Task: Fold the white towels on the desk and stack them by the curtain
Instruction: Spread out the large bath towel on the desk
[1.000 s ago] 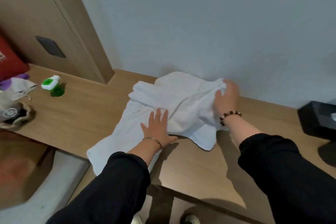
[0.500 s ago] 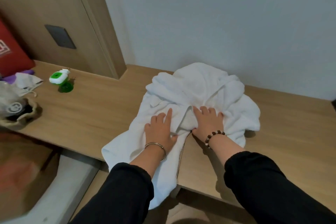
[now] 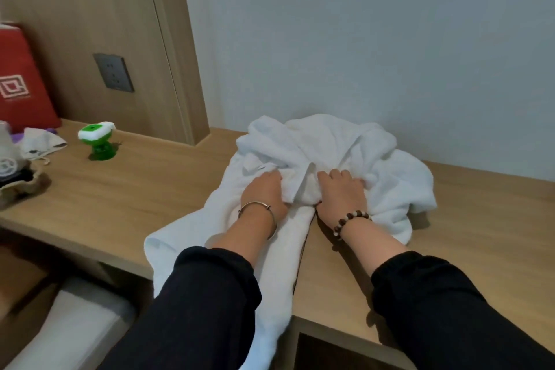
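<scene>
A crumpled white towel (image 3: pixel 324 144) lies bunched on the wooden desk (image 3: pixel 144 189) against the pale wall. One end of it hangs over the desk's front edge, under my left forearm. My left hand (image 3: pixel 264 192) grips a fold of the towel near its middle, fingers curled into the cloth. Just to the right, my right hand (image 3: pixel 342 189) also digs its fingers into the bunched towel. The two hands are a palm's width apart. No curtain is in view.
A small green and white bottle (image 3: pixel 97 141) stands on the desk at the left. Further left are a red bag (image 3: pixel 21 81), a cloth pouch (image 3: pixel 39 144) and a beige bag (image 3: pixel 18 180). A dark wall socket (image 3: pixel 113 72) sits on the wood panel.
My right hand came in from the towel's far right corner to the middle beside my left hand. Both hands went from lying flat to gripping the cloth, and the towel bunched up.
</scene>
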Demonstrator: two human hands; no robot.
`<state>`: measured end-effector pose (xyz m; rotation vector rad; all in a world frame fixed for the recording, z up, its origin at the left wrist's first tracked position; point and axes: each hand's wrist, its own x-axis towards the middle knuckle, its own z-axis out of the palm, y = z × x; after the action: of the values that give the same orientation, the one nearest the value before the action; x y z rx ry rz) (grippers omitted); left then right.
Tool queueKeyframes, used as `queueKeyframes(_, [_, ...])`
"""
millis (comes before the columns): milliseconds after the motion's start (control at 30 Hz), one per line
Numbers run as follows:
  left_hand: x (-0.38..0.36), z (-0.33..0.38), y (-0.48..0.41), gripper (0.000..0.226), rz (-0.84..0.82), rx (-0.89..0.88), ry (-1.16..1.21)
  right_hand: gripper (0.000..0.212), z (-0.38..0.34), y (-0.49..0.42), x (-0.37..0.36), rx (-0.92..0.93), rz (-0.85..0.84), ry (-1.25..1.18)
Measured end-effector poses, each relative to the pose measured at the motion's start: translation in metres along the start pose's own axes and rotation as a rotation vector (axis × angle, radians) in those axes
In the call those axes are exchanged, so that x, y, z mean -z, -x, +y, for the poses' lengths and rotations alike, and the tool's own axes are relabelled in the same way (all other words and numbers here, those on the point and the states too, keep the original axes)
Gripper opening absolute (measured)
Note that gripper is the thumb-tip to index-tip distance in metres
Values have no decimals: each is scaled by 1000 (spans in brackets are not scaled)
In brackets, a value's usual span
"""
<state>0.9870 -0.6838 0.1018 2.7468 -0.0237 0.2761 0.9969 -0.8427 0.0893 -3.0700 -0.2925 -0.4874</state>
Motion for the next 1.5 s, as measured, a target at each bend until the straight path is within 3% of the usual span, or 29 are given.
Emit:
queueKeyframes(167, [31, -11, 21, 26, -84, -338, -310, 39, 11, 38, 18, 208, 42, 131])
queueKeyframes(267, [53, -34, 36, 29, 134, -482, -438, 36, 40, 66, 31, 238, -1, 301])
queueKeyframes(367, [63, -50, 61, 36, 149, -144, -552, 35, 64, 87, 43, -18, -259, 432])
queueKeyframes(433, [56, -43, 80, 44, 140, -43, -471, 38, 63, 92, 52, -141, -337, 415])
queueKeyframes(533, [42, -31, 109, 61, 24, -103, -331, 41, 45, 99, 65, -185, -179, 146])
queueKeyframes(600, [42, -35, 125, 59, 145, -215, -377, 48, 25, 109, 73, -170, -14, -86])
queueKeyframes(667, [46, -44, 136, 66, 282, -271, -466, 62, 3, 119, 78, -135, 25, -213])
queueKeyframes(733, [50, -56, 140, 88, 257, -100, -447, 67, -11, 125, 81, -99, 19, -234])
queueKeyframes(800, [53, -68, 141, 107, 118, 166, -263, 73, -19, 128, 83, -74, -22, -200])
queueKeyframes(867, [52, -74, 141, 112, -30, 234, -172, 79, -23, 128, 82, -73, -77, -169])
queueKeyframes(1033, [42, -67, 136, 101, -152, 114, -293, 89, -24, 115, 58, -136, -146, -144])
queueKeyframes(1167, [37, -61, 132, 64, -15, 145, -165, 83, -21, 106, 26, -210, -187, -228])
queueKeyframes(1333, [32, -65, 117, 63, 53, 114, -114, 68, -18, 87, 8, -335, 24, -286])
queueKeyframes(1500, [32, -77, 107, 60, 108, -47, -126, 34, -6, 76, 7, -303, 45, -189])
